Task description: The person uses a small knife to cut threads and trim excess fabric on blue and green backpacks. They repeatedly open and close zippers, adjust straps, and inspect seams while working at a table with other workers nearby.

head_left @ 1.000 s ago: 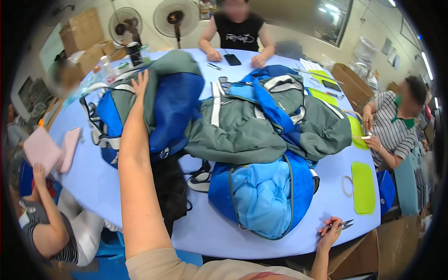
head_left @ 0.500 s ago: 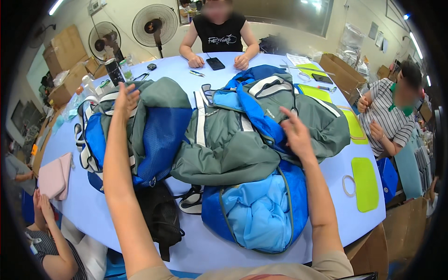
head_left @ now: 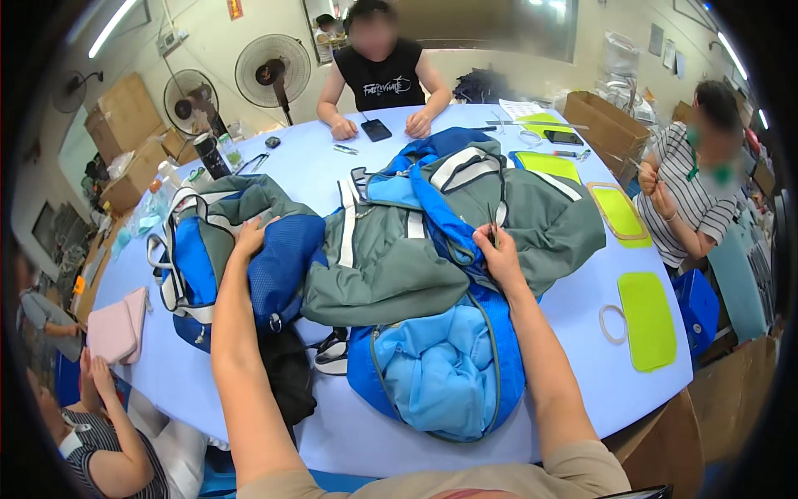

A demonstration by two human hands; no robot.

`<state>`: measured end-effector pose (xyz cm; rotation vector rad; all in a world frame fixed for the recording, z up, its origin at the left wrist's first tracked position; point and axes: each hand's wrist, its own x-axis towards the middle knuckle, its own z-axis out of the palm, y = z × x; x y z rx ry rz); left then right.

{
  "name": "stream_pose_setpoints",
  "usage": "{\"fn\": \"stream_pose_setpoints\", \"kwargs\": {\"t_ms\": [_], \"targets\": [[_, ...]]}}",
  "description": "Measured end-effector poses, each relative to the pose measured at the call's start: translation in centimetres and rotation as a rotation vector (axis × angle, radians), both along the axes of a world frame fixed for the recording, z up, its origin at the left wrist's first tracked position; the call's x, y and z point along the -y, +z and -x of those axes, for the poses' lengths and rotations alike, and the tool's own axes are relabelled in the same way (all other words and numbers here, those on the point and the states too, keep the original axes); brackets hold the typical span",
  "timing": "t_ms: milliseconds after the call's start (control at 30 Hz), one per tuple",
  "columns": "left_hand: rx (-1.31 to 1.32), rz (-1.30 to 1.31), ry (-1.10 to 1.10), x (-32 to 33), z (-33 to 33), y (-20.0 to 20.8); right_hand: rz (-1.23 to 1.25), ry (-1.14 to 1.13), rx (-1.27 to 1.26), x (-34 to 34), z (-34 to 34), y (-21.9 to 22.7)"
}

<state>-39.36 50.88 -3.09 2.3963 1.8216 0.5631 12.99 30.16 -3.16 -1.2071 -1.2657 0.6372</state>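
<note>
The right grip point(head_left: 500, 256) is closed around dark scissors point(head_left: 492, 216), their blades pointing away from the person, over the blue part of the heaped bags. The left grip point(head_left: 251, 238) rests on the left bag point(head_left: 287, 259), where grey cloth meets dark blue mesh; whether its fingers pinch the cloth, I cannot tell.

The left bag lies on the pale counter point(head_left: 619, 378), touching the middle bag point(head_left: 386, 279), which is grey with white straps. Where that one ends and the grey cloth to its right begins is unclear. Nearer the person lies a blue bag point(head_left: 440, 366), its light blue inside showing, and left of it a black bag point(head_left: 287, 378), partly behind the left forearm.

To the right, a pale ring point(head_left: 601, 323) lies just beside a green sheet point(head_left: 648, 323). Across the counter, a person in a black top sits with a phone point(head_left: 376, 130) between their hands.
</note>
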Motion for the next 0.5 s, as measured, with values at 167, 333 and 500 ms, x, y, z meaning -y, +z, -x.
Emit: {"fn": "stream_pose_setpoints", "kwargs": {"t_ms": [167,333,500], "targets": [[0.287,-0.335,0.155,7.7,-10.2,8.8,0.069,0.037,-0.231,0.2,-1.9,0.6],[0.231,-0.301,-0.342,17.7,-23.3,14.1,-0.007,0.146,-0.526,0.3,-0.1,7.6],[0.723,-0.18,-0.593,20.6,-32.6,14.0,-0.164,0.509,-0.537,5.2,5.0,16.8]]}}
